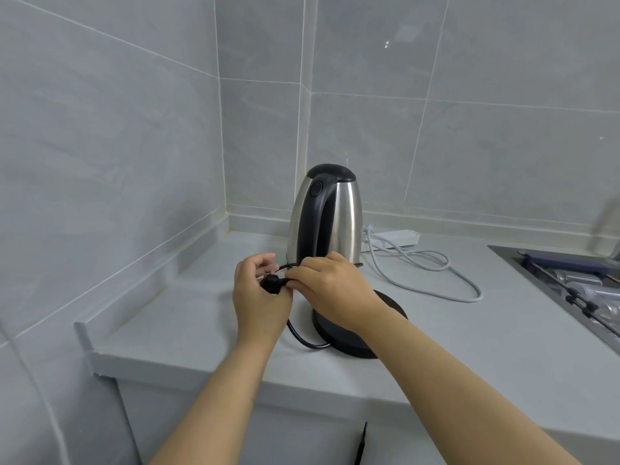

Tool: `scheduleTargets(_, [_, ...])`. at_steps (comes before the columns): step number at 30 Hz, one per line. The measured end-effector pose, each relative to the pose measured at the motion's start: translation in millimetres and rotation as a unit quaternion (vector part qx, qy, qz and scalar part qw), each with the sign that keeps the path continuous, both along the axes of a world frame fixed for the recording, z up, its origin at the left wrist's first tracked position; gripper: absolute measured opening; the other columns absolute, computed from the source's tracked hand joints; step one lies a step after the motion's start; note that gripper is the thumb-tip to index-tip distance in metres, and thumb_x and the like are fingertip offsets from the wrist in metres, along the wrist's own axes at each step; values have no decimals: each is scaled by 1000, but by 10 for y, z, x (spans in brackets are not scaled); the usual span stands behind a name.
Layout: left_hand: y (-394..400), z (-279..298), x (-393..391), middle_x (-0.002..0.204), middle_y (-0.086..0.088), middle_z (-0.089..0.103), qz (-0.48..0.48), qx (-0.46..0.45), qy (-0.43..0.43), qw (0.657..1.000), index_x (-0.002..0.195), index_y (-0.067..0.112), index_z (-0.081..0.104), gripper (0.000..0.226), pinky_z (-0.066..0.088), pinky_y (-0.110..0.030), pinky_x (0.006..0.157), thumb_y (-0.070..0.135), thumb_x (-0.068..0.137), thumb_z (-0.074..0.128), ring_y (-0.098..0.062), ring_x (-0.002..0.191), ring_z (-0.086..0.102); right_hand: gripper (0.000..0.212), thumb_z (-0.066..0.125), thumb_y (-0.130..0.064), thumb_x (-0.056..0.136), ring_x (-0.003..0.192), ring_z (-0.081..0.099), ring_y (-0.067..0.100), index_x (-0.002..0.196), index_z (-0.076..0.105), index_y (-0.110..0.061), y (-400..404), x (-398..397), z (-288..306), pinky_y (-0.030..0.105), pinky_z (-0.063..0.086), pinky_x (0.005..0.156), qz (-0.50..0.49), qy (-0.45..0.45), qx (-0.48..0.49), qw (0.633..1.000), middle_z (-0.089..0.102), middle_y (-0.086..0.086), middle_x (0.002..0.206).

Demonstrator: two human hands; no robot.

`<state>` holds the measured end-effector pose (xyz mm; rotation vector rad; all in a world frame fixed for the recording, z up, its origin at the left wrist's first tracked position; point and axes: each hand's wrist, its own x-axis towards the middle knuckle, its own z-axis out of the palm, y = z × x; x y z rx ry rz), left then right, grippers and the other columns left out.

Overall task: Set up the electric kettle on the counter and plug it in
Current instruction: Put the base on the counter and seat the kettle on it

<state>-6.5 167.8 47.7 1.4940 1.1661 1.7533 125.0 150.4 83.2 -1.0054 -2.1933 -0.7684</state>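
Observation:
A steel electric kettle (335, 216) with a black handle and lid stands upright on the grey counter (469, 347), near the wall corner. Its round black base (349, 337) lies in front of it, partly hidden by my right forearm. A black cord (302, 338) runs from the base up to my hands. My left hand (258, 300) holds the black plug (272, 283). My right hand (330, 283) pinches the cord just beside the plug. A white power strip (397, 238) lies against the back wall behind the kettle, right of it.
The strip's grey cable (436, 273) loops over the counter right of the kettle. A steel sink (570, 283) holding utensils is set into the counter at the far right. Tiled walls close the corner at the left and back.

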Motion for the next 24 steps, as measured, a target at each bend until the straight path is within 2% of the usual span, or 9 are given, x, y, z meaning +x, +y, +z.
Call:
scheduleTargets(3, [16, -8, -12, 116, 5, 56, -6, 4, 7, 1000, 113, 21, 52, 51, 43, -7, 77, 1, 72, 74, 13, 97, 53, 25, 49, -21, 96, 67, 58, 18, 99, 70, -8, -62, 62, -10, 28, 48, 60, 18, 90, -2, 996, 64, 3, 80])
scheduleTargets(5, [34, -6, -7, 120, 6, 54, -13, -3, 8, 1000, 118, 19, 51, 51, 42, -9, 78, 4, 75, 74, 12, 99, 53, 21, 52, -17, 96, 72, 56, 14, 102, 68, -5, -108, 121, -14, 22, 47, 65, 38, 204, 4, 978, 63, 5, 84])
scheduleTargets(7, [41, -3, 9, 121, 9, 53, -23, -7, 13, 1000, 119, 20, 50, 50, 41, -11, 81, 5, 77, 73, 6, 102, 54, 18, 53, -14, 96, 77, 57, 11, 104, 66, -5, -139, 186, -13, 16, 46, 71, 36, 326, 7, 945, 64, 4, 88])
scheduleTargets(9, [42, -2, 27, 119, 11, 55, -35, -3, 20, 999, 117, 22, 50, 47, 39, -9, 84, 6, 78, 71, 5, 105, 53, 15, 54, -13, 97, 82, 57, 4, 106, 65, -10, -131, 248, -8, 10, 42, 77, 10, 436, -8, 900, 64, -4, 89])
scheduleTargets(12, [77, -4, 33, 113, 11, 59, -34, 2, 19, 999, 112, 24, 54, 40, 34, -6, 87, 7, 80, 68, 2, 106, 55, 13, 53, -15, 98, 80, 57, 3, 104, 63, -21, -63, 291, -25, 11, 43, 75, -20, 555, -35, 831, 63, -11, 86])
scheduleTargets(14, [132, 9, 15, 110, 12, 62, -25, -9, -1, 1000, 110, 25, 56, 35, 36, -7, 87, 8, 81, 66, -1, 106, 57, 13, 53, -16, 98, 79, 57, 4, 102, 62, -23, -17, 291, -45, 12, 43, 74, -25, 582, -29, 813, 64, -7, 86])
scheduleTargets(17, [242, 39, -4, 104, 13, 66, -25, -30, -31, 999, 109, 25, 59, 32, 42, -13, 87, 8, 83, 65, -2, 105, 61, 13, 54, -15, 97, 81, 56, 0, 102, 65, -19, 44, 269, -68, 8, 41, 75, -36, 575, -25, 817, 63, -6, 87])
scheduleTargets(21, [365, 51, 31, 110, 9, 66, -23, -42, -12, 999, 114, 21, 62, 37, 33, 6, 75, 3, 81, 61, -2, 107, 58, 12, 57, -16, 96, 80, 54, -1, 100, 68, -18, 136, 263, -90, 6, 40, 73, -61, 564, -24, 823, 63, -6, 86])
scheduleTargets(24, [409, 39, 62, 112, 10, 66, -32, -39, 6, 999, 116, 21, 62, 41, 31, 9, 74, 0, 80, 59, -1, 108, 56, 10, 59, -19, 95, 75, 54, 6, 96, 69, -22, 183, 291, -116, 8, 40, 68, -72, 566, -19, 821, 63, -7, 83])
